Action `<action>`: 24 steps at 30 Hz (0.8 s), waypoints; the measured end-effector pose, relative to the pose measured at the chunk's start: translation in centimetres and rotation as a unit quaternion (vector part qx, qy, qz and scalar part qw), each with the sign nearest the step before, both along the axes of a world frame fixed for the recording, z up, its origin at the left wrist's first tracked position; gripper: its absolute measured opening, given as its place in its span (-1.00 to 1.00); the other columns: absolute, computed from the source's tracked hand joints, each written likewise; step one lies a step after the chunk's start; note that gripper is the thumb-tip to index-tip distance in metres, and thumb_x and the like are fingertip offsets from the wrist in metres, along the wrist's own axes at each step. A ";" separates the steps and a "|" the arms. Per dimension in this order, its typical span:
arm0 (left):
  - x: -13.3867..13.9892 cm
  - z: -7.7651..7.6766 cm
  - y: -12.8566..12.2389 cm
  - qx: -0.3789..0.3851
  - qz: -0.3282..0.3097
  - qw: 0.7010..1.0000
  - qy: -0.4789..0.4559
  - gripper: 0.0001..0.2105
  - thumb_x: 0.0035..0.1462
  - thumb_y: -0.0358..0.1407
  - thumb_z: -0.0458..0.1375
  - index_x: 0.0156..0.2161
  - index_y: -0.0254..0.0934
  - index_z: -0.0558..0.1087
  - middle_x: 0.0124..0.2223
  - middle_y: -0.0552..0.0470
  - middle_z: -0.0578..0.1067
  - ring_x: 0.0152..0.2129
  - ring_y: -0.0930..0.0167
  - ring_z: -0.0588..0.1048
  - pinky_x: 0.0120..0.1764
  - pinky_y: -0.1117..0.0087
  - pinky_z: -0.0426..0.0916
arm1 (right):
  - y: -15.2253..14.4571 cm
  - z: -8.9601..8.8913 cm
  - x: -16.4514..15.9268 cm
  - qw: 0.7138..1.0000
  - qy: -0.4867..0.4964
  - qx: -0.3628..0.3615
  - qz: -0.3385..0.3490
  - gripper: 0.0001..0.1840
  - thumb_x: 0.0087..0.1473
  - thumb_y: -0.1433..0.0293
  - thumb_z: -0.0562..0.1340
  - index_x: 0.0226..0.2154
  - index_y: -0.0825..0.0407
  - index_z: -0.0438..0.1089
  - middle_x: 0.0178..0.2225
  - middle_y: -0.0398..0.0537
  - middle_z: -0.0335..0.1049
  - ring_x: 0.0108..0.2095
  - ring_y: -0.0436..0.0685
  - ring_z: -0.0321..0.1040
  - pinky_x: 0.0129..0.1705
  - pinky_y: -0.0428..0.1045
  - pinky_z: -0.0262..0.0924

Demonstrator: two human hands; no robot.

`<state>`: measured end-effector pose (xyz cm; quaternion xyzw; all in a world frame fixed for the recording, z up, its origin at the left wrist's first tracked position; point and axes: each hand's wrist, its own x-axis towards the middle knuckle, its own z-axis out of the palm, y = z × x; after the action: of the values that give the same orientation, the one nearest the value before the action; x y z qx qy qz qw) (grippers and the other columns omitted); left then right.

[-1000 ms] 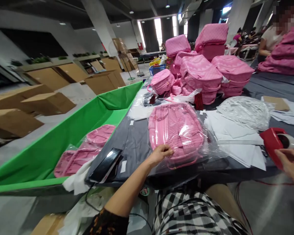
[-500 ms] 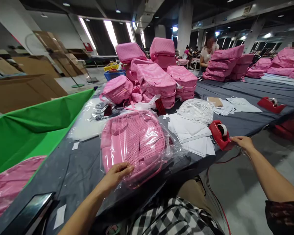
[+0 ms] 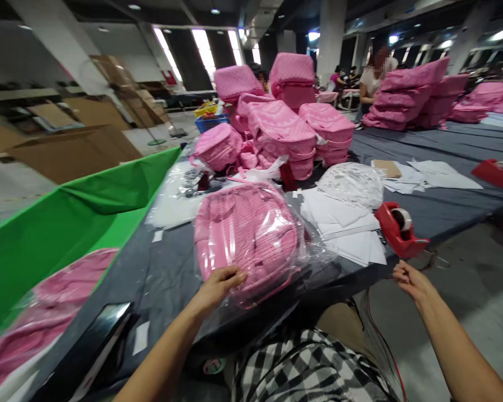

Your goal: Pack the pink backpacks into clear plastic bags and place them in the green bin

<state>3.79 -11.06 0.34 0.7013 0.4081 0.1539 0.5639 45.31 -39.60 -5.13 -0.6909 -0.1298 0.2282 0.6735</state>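
Observation:
A pink backpack (image 3: 245,234) lies on the dark-covered table in a clear plastic bag (image 3: 314,251), whose loose end spreads to the right. My left hand (image 3: 220,285) is at its near edge, thumb and fingers closed on the plastic. Just off the table's front edge, my right hand (image 3: 413,282) is pinched, below and apart from a red tape dispenser (image 3: 404,237) with a white-cored roll. Whatever is between those right fingertips is too small to make out.
Several pink backpacks (image 3: 280,131) are piled behind. White sheets (image 3: 339,223) and a heap of clear plastic (image 3: 352,184) lie right of the bag. A green-lined bin (image 3: 84,206) stands left. A dark phone-like object (image 3: 96,340) rests near me. A co-worker (image 3: 377,75) stands beyond.
My right hand has left the tape dispenser's front end and is now below it, fingers pinched. The left hand stays on the bagged backpack. The whole view has shifted, moving things rightward.

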 end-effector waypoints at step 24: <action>-0.1 -2.6 1.2 -0.035 -0.038 0.993 -0.106 -0.55 -0.08 0.09 0.34 -0.55 -0.28 0.38 -0.55 0.13 0.38 -0.54 0.48 0.32 -0.37 0.42 0.22 | 23.0 9.5 -13.5 0.644 -0.579 -0.164 0.473 -0.65 0.13 0.10 0.33 -0.42 -0.06 0.21 -0.49 -0.19 0.38 -0.49 0.05 0.29 -0.41 -0.06 -0.03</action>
<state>3.68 -9.87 -2.28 0.6761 0.3239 0.1918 0.6334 31.81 -16.61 4.34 -0.6257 -0.7629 0.0869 0.1374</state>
